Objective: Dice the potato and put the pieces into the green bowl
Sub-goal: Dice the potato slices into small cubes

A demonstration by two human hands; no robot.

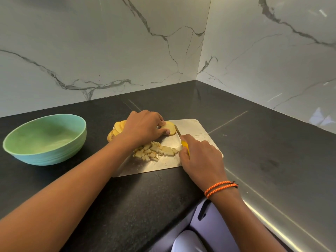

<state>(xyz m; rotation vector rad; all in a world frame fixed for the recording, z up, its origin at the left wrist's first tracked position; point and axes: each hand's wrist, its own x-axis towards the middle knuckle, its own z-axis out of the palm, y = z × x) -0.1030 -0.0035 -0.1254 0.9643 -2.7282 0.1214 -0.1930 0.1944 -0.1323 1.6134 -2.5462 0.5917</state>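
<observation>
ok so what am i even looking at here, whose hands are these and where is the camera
There is no machine here: a person is working with bare hands, and the single picture comes from a wide-angle camera worn on their head, looking forward and down.

On the dark countertop lies a metal cutting board. The left hand holds potato slices flat on it; more slices are stacked behind that hand. The right hand, with an orange bracelet at the wrist, has its grip on a yellow-handled knife beside the slices. A pile of diced potato sits on the board. The green bowl at the left looks empty.
</observation>
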